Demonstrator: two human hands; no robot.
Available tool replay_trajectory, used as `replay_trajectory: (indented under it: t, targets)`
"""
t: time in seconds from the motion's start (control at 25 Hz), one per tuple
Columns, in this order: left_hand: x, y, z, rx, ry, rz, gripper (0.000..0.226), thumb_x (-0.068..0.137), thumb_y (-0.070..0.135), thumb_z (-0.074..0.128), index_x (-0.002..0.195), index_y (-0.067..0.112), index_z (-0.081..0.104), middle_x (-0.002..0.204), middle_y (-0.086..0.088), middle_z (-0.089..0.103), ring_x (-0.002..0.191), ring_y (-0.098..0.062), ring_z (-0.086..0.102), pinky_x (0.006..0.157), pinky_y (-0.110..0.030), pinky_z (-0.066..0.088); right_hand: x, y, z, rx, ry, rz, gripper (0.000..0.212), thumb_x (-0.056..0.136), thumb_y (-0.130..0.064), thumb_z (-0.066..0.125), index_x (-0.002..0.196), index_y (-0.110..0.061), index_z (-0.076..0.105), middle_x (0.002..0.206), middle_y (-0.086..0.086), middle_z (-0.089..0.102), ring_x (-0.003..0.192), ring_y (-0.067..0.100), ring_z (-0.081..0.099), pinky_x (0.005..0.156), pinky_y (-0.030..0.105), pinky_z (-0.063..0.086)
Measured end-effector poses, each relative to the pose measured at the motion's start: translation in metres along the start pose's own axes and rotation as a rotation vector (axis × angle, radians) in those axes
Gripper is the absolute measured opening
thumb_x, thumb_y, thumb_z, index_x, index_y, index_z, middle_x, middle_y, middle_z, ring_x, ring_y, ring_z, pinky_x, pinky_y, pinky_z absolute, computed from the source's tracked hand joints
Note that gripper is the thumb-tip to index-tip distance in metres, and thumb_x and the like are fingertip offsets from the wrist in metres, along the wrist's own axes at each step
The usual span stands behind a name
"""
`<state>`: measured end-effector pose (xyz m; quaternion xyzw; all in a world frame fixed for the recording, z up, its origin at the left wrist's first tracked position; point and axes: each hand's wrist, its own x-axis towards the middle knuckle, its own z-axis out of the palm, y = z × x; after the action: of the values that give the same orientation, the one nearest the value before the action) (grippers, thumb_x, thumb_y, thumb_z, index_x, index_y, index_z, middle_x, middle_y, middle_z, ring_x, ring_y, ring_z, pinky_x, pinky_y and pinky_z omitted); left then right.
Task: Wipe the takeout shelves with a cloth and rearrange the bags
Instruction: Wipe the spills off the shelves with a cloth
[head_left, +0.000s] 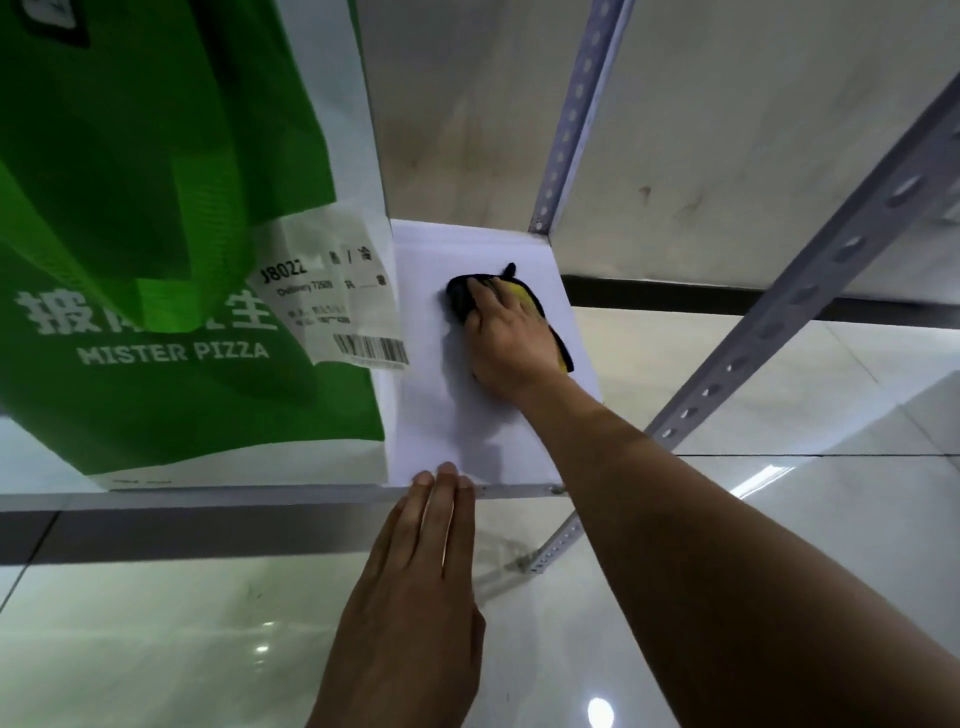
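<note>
A white shelf board (441, 436) runs across the middle of the view. My right hand (506, 345) presses a yellow and black cloth (524, 296) flat against the board near its far right corner. My left hand (415, 582) lies flat with its fingers together, fingertips resting on the shelf's front edge and holding nothing. A large green and white takeout bag (171, 260) marked MISTER PIZZA stands upright on the left part of the shelf, touching neither hand. A white receipt (337, 306) with a barcode hangs from the bag's right side.
Grey perforated metal uprights (571, 114) and a diagonal rail (810, 291) frame the shelf on the right. The front metal rail (208, 496) runs along the shelf edge. Behind is a pale wall (727, 156); below lies a glossy tiled floor (156, 649).
</note>
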<state>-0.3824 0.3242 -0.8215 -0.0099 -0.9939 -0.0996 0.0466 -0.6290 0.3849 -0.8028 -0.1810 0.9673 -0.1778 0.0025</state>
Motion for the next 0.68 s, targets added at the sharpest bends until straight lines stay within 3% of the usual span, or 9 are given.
replay_trajectory:
  t: [0.08,0.16,0.4,0.6,0.68]
  targets:
    - [-0.001,-0.002,-0.002,0.017,-0.021,-0.002,0.098,0.037,0.019,0.09,0.128,-0.002,0.063,0.136,-0.017,0.06,0.122,-0.034,0.061,0.087,-0.048,0.057,0.007,0.018,-0.008,-0.054,0.05,0.176,0.053,0.107,-0.031,0.026,0.158,-0.019,0.024,0.166,0.01,0.02,0.152,0.028,0.018,0.124,0.039,0.01]
    - [-0.001,-0.002,-0.004,0.018,-0.043,-0.006,0.098,0.036,0.021,0.09,0.128,-0.001,0.064,0.136,-0.016,0.06,0.121,-0.032,0.062,0.088,-0.047,0.057,0.01,0.018,-0.005,-0.108,0.057,0.234,0.053,0.107,-0.028,0.025,0.158,-0.016,0.022,0.166,0.012,0.019,0.153,0.029,0.016,0.124,0.043,0.008]
    - [0.001,-0.002,-0.005,0.057,-0.109,0.006,0.094,0.035,0.024,0.09,0.123,-0.001,0.067,0.131,-0.016,0.064,0.117,-0.032,0.065,0.084,-0.046,0.058,-0.012,-0.008,0.013,-0.018,0.012,-0.154,0.052,0.107,-0.034,0.028,0.158,-0.024,0.028,0.165,0.006,0.024,0.152,0.025,0.021,0.124,0.037,0.011]
    - [-0.002,-0.003,-0.009,0.024,-0.07,0.014,0.095,0.043,0.025,0.087,0.131,0.001,0.062,0.139,-0.014,0.059,0.125,-0.032,0.059,0.091,-0.049,0.055,0.014,0.013,0.002,-0.05,0.066,0.086,0.052,0.106,-0.027,0.028,0.158,-0.019,0.027,0.164,0.009,0.026,0.151,0.028,0.021,0.123,0.042,0.013]
    - [-0.003,-0.003,-0.008,0.017,-0.061,0.011,0.094,0.047,0.028,0.085,0.134,0.002,0.059,0.142,-0.013,0.056,0.128,-0.03,0.057,0.096,-0.05,0.052,0.016,0.012,-0.002,-0.091,0.049,0.093,0.052,0.106,-0.026,0.028,0.158,-0.017,0.026,0.164,0.01,0.025,0.151,0.028,0.02,0.123,0.042,0.012]
